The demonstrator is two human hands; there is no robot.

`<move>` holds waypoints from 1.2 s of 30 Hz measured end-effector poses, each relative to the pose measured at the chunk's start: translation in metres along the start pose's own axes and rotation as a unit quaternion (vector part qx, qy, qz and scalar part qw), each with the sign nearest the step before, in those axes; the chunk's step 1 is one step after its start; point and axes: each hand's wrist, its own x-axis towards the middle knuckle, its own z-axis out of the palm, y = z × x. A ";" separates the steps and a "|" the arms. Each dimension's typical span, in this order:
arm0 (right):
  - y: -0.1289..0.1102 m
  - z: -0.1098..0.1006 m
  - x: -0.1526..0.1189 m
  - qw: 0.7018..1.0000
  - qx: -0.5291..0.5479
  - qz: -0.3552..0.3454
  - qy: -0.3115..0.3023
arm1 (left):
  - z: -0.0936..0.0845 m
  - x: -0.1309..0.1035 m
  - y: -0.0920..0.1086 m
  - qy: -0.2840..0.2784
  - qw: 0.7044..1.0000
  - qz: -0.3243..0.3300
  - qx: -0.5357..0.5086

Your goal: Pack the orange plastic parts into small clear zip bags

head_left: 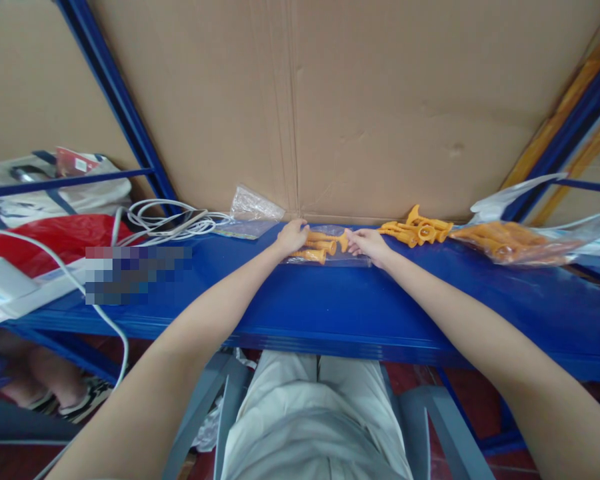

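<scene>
Left hand (293, 237), finger closure unclear, seemingly steadies the clear bag (356, 261) near the surface's (310, 303) back edge; right hand (371, 245) pinches an orange horn-shaped piece (343, 242)!

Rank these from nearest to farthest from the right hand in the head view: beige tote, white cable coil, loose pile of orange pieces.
From the right hand:
1. Loose pile of orange pieces: just to its right.
2. White cable coil: left, beyond the left hand.
3. Beige tote: far left.
</scene>
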 end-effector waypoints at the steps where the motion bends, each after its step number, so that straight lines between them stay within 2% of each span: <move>1: -0.001 0.000 0.000 1.000 0.000 0.002 0.003 | -0.001 -0.001 0.001 -0.006 1.000 -0.009 0.025; 6: -0.002 0.001 -0.002 1.000 0.002 0.008 0.006 | -0.007 -0.006 0.005 -0.068 0.995 -0.038 0.064; 10: 0.002 -0.001 -0.001 0.999 -0.046 0.024 0.005 | -0.008 -0.006 0.005 -0.082 0.994 -0.042 0.064; 15: 0.008 -0.004 0.003 0.989 -0.128 -0.052 -0.057 | -0.005 -0.003 0.000 -0.074 0.995 -0.034 0.055; 18: 0.011 -0.006 0.010 0.962 -0.221 -0.122 -0.101 | -0.002 0.000 -0.004 -0.055 0.997 -0.026 0.045; 21: 0.014 -0.004 0.017 0.922 -0.322 -0.205 -0.062 | 0.000 0.001 -0.006 -0.037 0.998 -0.003 0.051; 23: 0.015 -0.002 0.021 0.896 -0.378 -0.230 -0.031 | 0.000 0.001 -0.008 -0.019 0.997 0.023 0.069; 25: 0.016 -0.001 0.022 0.884 -0.403 -0.235 -0.018 | -0.001 0.001 -0.009 0.003 0.994 0.057 0.091; 27: 0.016 -0.002 0.021 0.888 -0.394 -0.235 -0.010 | -0.002 0.001 -0.010 0.016 0.989 0.094 0.110; 29: 0.016 -0.003 0.021 0.909 -0.356 -0.218 -0.010 | -0.003 0.001 -0.011 0.012 0.985 0.118 0.126; 34: 0.015 -0.004 0.023 0.967 -0.228 -0.110 -0.035 | 0.000 -0.002 -0.008 -0.030 0.982 0.126 0.134; 36: 0.015 -0.002 0.028 0.969 -0.208 -0.126 -0.033 | 0.002 -0.003 -0.008 -0.041 0.983 0.126 0.131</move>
